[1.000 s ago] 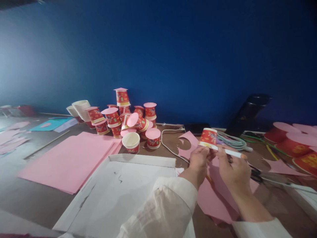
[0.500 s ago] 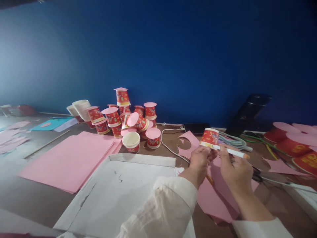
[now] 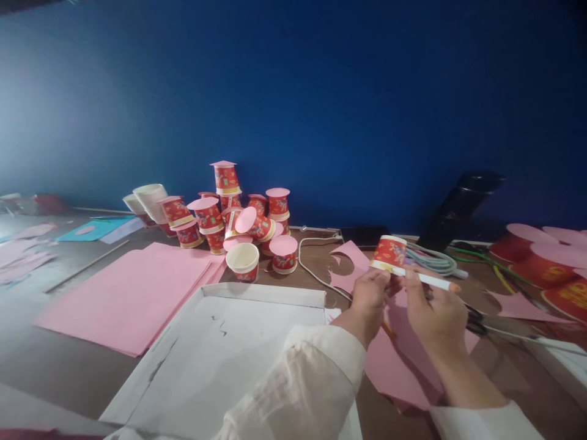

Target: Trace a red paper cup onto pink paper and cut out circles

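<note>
My left hand (image 3: 370, 300) is closed on a red patterned paper cup (image 3: 389, 252), gripping it near its lower, pale-banded edge. The cup is upside down, its white base facing up. A white marker (image 3: 431, 280) with an orange end is pinched in my right hand (image 3: 435, 315). The marker's other end reaches the cup's pale band; whether its tip touches there I cannot make out. Beneath both hands lie cut pink paper sheets (image 3: 398, 373) with a pencil-like orange stick (image 3: 387, 330) partly hidden by my left hand.
Several red cups topped with pink discs (image 3: 206, 214) are stacked by the blue wall. Before them are an upright cup (image 3: 243, 260), pink sheets (image 3: 123, 293) and a white box lid (image 3: 197, 360). Cables (image 3: 433, 263), a black cylinder (image 3: 463, 208) and larger red cups (image 3: 557, 263) are at right.
Almost nothing differs. The cup and the marker have shifted very slightly, and both hands keep their hold.
</note>
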Demonstrator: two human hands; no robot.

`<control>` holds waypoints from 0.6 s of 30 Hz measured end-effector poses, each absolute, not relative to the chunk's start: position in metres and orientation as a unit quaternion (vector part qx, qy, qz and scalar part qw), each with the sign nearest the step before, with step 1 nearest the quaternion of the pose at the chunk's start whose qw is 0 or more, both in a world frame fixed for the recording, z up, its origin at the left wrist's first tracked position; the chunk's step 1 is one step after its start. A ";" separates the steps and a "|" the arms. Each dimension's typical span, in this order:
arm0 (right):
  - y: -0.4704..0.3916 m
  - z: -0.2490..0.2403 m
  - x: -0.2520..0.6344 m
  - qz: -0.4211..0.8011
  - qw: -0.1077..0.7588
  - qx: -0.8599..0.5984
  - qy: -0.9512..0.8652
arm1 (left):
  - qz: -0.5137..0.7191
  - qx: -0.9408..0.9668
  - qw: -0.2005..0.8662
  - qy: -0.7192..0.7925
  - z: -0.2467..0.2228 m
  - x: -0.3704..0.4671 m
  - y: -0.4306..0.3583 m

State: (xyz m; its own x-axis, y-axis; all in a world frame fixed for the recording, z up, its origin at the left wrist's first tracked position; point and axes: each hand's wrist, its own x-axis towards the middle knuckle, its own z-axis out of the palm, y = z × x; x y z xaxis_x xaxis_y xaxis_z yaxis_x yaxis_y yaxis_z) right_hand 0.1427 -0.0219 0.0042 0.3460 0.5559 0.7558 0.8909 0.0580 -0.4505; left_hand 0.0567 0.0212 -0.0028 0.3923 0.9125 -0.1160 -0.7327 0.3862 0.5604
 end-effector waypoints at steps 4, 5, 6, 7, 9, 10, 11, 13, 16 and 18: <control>-0.021 0.003 0.144 -0.178 0.485 -0.666 -0.538 | 0.509 0.218 0.805 0.212 -0.004 0.057 0.022; -0.021 0.003 0.144 -0.177 0.484 -0.667 -0.537 | 0.509 0.218 0.805 0.212 -0.004 0.057 0.022; -0.021 0.003 0.145 -0.175 0.483 -0.668 -0.537 | 0.509 0.218 0.805 0.214 -0.005 0.057 0.023; -0.021 0.003 0.146 -0.174 0.482 -0.669 -0.538 | 0.509 0.218 0.804 0.216 -0.005 0.057 0.023; -0.021 0.003 0.146 -0.171 0.481 -0.670 -0.539 | 0.509 0.218 0.804 0.218 -0.006 0.058 0.024; -0.021 0.003 0.146 -0.170 0.481 -0.670 -0.539 | 0.508 0.218 0.804 0.219 -0.006 0.058 0.024; -0.021 0.004 0.146 -0.169 0.482 -0.671 -0.538 | 0.509 0.218 0.803 0.221 -0.006 0.058 0.024; -0.021 0.004 0.145 -0.166 0.482 -0.672 -0.538 | 0.509 0.220 0.802 0.223 -0.005 0.057 0.023; -0.022 0.005 0.143 -0.154 0.479 -0.676 -0.538 | 0.506 0.225 0.803 0.221 -0.003 0.057 0.022; -0.023 0.006 0.142 -0.147 0.478 -0.681 -0.535 | 0.504 0.229 0.803 0.220 -0.002 0.056 0.022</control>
